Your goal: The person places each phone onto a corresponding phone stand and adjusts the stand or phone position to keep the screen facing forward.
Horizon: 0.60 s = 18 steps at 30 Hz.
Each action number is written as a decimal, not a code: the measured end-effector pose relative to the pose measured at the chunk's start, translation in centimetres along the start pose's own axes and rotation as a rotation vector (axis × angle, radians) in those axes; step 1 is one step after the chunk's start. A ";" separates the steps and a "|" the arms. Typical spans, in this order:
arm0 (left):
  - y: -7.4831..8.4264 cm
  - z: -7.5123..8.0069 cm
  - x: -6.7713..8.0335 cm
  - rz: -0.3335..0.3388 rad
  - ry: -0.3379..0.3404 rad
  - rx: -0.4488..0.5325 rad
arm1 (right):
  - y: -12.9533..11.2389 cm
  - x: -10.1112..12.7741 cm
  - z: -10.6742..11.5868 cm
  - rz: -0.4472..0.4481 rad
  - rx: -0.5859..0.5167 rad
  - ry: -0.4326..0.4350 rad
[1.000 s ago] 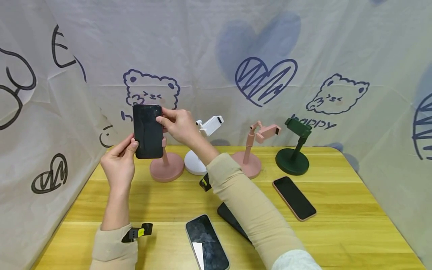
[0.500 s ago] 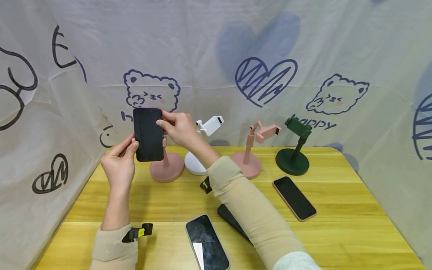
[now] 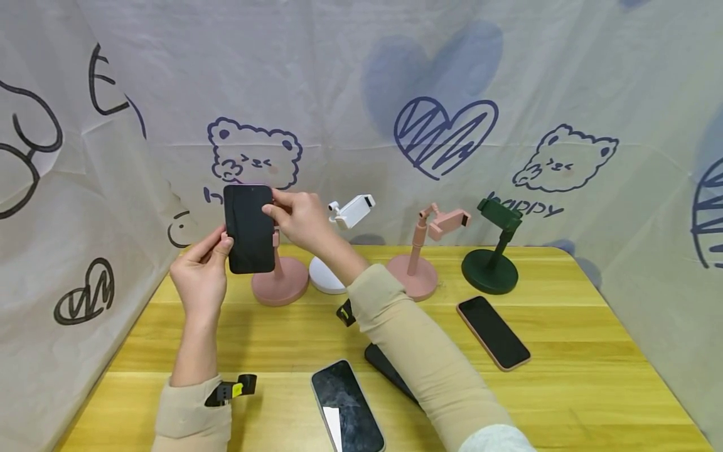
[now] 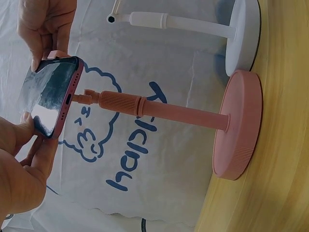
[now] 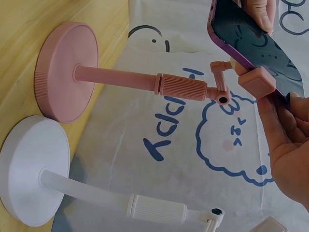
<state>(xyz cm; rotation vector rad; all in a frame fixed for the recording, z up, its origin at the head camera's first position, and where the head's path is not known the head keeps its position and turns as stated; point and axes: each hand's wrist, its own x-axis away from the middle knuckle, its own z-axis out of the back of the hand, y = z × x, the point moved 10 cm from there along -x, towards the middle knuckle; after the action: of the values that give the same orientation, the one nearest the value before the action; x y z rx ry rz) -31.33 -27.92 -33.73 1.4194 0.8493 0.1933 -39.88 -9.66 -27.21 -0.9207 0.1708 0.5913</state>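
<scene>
A smartphone (image 3: 250,242) with a dark screen stands upright at the head of the left pink phone stand (image 3: 280,282). My left hand (image 3: 200,276) pinches the phone's left edge between thumb and fingers. Higher up, at the opposite edge, my right hand (image 3: 305,220) grips it with the thumb on the screen. In the right wrist view, a pink clamp block (image 5: 258,82) wraps the phone's edge right beside the right hand's fingers. The stand's ribbed collar (image 4: 120,103) and round base show in the left wrist view, while the phone hides most of the clamp in the head view.
A white stand (image 3: 326,276), a second pink stand (image 3: 415,276) and a green stand (image 3: 490,271) line the table's back. Phones lie in front: a light-rimmed one (image 3: 347,402), a black one (image 3: 390,373) partly under the right sleeve, and a pink-rimmed one (image 3: 493,333).
The phone has slid down a little, and my right hand has lowered with it. My left hand has stayed nearly in place at the left edge.
</scene>
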 end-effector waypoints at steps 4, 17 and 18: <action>0.0 0.0 0.0 0.006 -0.001 -0.002 | -0.2 0.3 0.0 0.026 0.015 0.007; 0.0 0.0 0.1 0.001 -0.004 -0.024 | -0.7 0.5 -0.2 0.126 0.104 0.007; 0.0 0.0 0.1 0.002 -0.005 -0.029 | -0.7 0.5 -0.2 0.133 0.109 0.008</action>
<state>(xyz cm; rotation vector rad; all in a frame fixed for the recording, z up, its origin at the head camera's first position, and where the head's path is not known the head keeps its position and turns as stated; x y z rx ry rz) -31.27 -27.83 -33.75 1.3927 0.8383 0.2030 -39.06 -9.94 -27.01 -0.8103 0.2701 0.6948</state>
